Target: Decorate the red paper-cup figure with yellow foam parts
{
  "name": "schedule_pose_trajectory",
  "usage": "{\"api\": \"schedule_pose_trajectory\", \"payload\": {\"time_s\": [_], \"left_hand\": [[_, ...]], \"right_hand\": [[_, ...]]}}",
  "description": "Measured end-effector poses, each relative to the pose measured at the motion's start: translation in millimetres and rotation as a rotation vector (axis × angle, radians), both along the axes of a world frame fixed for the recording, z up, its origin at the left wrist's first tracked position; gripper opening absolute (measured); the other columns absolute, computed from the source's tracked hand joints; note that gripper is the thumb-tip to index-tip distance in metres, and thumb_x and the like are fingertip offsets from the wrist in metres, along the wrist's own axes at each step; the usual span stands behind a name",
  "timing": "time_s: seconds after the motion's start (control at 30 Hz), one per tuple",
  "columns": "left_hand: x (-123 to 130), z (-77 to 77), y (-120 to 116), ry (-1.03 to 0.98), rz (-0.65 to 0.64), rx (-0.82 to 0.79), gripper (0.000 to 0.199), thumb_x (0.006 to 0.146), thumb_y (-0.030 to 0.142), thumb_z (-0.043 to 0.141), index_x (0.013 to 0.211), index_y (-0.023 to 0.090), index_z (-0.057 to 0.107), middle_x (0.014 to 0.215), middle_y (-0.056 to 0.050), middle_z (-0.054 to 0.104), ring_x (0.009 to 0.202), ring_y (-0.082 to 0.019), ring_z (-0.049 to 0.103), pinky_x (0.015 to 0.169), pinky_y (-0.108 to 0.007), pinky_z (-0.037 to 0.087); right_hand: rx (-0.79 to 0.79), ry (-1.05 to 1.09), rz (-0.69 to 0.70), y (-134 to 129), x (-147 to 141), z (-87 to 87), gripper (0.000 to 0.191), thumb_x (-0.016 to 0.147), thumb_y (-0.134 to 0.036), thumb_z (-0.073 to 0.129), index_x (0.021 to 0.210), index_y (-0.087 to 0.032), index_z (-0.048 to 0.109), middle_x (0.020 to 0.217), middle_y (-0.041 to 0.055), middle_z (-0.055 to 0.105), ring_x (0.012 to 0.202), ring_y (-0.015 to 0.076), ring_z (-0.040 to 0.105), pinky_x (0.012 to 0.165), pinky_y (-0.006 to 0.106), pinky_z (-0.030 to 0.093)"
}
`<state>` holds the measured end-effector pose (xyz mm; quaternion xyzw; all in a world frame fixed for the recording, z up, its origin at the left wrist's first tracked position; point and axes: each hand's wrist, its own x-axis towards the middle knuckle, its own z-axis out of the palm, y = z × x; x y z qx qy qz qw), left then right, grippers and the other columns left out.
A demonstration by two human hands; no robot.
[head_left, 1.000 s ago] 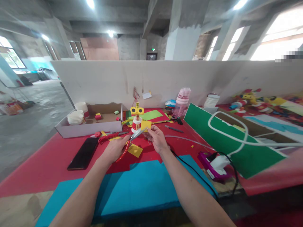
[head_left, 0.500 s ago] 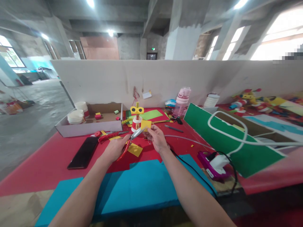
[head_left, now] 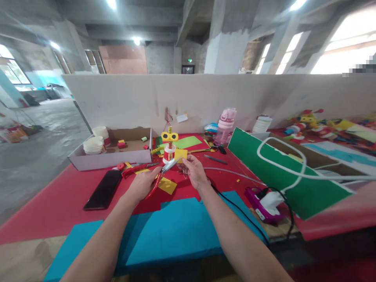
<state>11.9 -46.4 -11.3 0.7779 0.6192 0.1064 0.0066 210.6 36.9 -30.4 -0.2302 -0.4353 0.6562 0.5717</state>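
My left hand is closed round the red handles of a pair of scissors. Their silver blades point up and right, against the lower left edge of a yellow paper piece. The fingertips of my right hand pinch that paper at its lower right. Just behind the paper stands a paper-cup figure with a yellow two-eyed head and a folded yellow paper arm. Another yellow paper piece lies on the red table cover below the scissors.
A black phone and red-handled pliers-like tool lie at left. An open box holds paper cups. At right are a purple power strip, cables and a green board. A pink bottle stands behind.
Almost nothing differs. Both hands, the scissors and the yellow paper keep their places, with only a very slight shift of the whole view.
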Motion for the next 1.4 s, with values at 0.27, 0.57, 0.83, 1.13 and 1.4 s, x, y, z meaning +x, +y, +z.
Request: {"api": "schedule_pose_trajectory", "payload": {"time_s": [0.27,0.57,0.83,1.13,1.4], "left_hand": [[0.4,-1.1,1.3,0.022,0.003,0.008,0.045,0.093,0.027,0.036,0.136,0.018,0.041,0.100,-0.014,0.069,0.089,-0.028,0.066,0.068,-0.029,0.045],[0.8,0.0,0.6,0.014,0.013,-0.006,0.045,0.092,0.028,0.038,0.137,0.019,0.040,0.103,-0.014,0.069,0.092,-0.028,0.066,0.068,-0.029,0.045],[3.2,3.1,-0.5,0.021,0.033,-0.031,0.048,0.090,0.025,0.041,0.138,0.019,0.039,0.105,-0.014,0.069,0.093,-0.028,0.066,0.069,-0.030,0.045],[1.2,1.2,0.0,0.014,0.027,-0.025,0.048,0.088,0.023,0.043,0.136,0.019,0.041,0.104,-0.013,0.069,0.095,-0.026,0.065,0.074,-0.029,0.046],[-0.4,-0.3,1.6,0.025,0.020,-0.020,0.049,0.088,0.024,0.042,0.137,0.020,0.040,0.105,-0.014,0.069,0.095,-0.028,0.065,0.071,-0.029,0.046]], "right_hand": [[-0.012,0.000,-0.003,1.7,-0.1,-0.9,0.034,0.063,-0.038,0.081,0.079,-0.021,0.055,0.074,-0.0034,0.070,0.062,0.0115,0.068,0.060,0.021,0.053],[-0.026,0.004,-0.012,2.3,-0.3,-0.9,0.036,0.062,-0.038,0.081,0.077,-0.020,0.053,0.073,-0.0036,0.070,0.061,0.0109,0.068,0.059,0.019,0.052],[-0.023,-0.009,-0.017,1.6,-0.2,-1.2,0.036,0.064,-0.039,0.080,0.078,-0.020,0.054,0.073,-0.0022,0.070,0.061,0.0113,0.068,0.058,0.019,0.052],[-0.022,-0.029,-0.024,0.2,0.0,0.6,0.037,0.063,-0.040,0.079,0.079,-0.021,0.051,0.073,-0.0021,0.070,0.062,0.0123,0.068,0.054,0.019,0.050],[-0.019,-0.034,-0.025,2.8,0.1,-2.0,0.038,0.063,-0.041,0.079,0.078,-0.021,0.051,0.075,-0.0015,0.071,0.063,0.0127,0.069,0.051,0.018,0.048]]}}
